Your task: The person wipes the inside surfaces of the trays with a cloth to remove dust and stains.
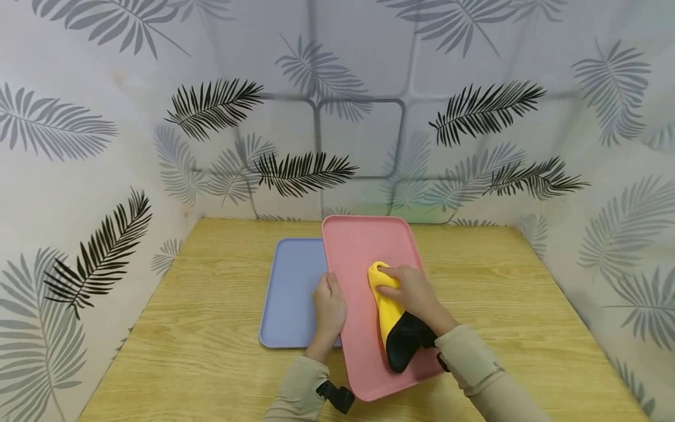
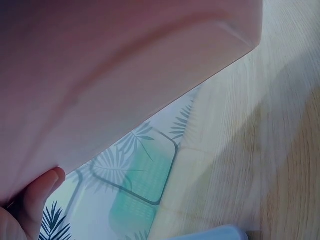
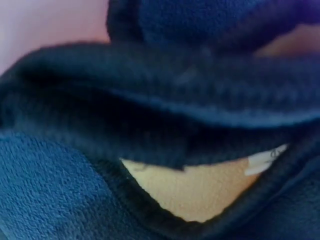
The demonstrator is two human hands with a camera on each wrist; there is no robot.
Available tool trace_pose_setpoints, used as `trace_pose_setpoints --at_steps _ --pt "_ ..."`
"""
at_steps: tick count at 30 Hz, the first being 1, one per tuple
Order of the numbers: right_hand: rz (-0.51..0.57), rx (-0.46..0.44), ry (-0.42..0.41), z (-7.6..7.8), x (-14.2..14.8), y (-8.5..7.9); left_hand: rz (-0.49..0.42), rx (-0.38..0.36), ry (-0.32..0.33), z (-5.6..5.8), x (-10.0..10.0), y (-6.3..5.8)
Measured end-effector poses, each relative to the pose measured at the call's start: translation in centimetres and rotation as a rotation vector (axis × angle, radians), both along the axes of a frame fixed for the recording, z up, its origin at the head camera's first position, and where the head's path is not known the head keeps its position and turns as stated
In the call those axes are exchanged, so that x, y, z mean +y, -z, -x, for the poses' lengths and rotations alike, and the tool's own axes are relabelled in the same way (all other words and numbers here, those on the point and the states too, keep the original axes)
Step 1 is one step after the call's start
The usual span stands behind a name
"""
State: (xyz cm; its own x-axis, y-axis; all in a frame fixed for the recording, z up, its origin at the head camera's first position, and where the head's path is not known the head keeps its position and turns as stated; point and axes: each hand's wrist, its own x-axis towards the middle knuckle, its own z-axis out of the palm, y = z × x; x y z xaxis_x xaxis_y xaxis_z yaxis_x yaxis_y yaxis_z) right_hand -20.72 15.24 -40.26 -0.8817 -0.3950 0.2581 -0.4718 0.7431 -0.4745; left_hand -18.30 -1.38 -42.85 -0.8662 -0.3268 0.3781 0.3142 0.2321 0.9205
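Observation:
My left hand [image 1: 329, 308] grips the left edge of a pink tray [image 1: 358, 246], which is tilted and overlaps a blue tray [image 1: 294, 293] on its left. In the left wrist view the tray's side [image 2: 165, 65] fills the upper left, with a finger [image 2: 46, 187] at its edge. A yellow and black cloth [image 1: 389, 313] lies against the tray's inner face, and my right hand [image 1: 413, 290] holds its yellow upper part. Close up in the right wrist view are dark, bound folds of the cloth [image 3: 45, 185], with a yellow part showing in an opening.
The blue tray rests on a wood-grain table [image 1: 211, 293], partly hidden by the pink one. A leaf-patterned sheet [image 1: 358, 70] hangs at the back and both sides. Each wrist wears a black strap [image 1: 337, 397].

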Motion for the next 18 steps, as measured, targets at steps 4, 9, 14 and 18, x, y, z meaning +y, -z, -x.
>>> trace_pose_setpoints --at_steps 4,9,14,18 --pt "0.049 -0.016 -0.059 -0.5 -1.6 -0.5 -0.008 -0.002 -0.008 0.0 0.0 0.1" --pt "0.121 -0.002 -0.156 -1.1 -3.2 -1.0 -0.032 -0.022 -0.018 0.0 0.2 0.1" --pt "0.173 0.002 -0.256 -1.4 -4.5 -1.3 -0.052 -0.036 -0.028 -0.1 0.4 0.2" --pt "0.178 0.003 -0.242 -1.5 -5.0 -1.4 -0.079 -0.049 -0.023 -0.2 0.5 0.2"
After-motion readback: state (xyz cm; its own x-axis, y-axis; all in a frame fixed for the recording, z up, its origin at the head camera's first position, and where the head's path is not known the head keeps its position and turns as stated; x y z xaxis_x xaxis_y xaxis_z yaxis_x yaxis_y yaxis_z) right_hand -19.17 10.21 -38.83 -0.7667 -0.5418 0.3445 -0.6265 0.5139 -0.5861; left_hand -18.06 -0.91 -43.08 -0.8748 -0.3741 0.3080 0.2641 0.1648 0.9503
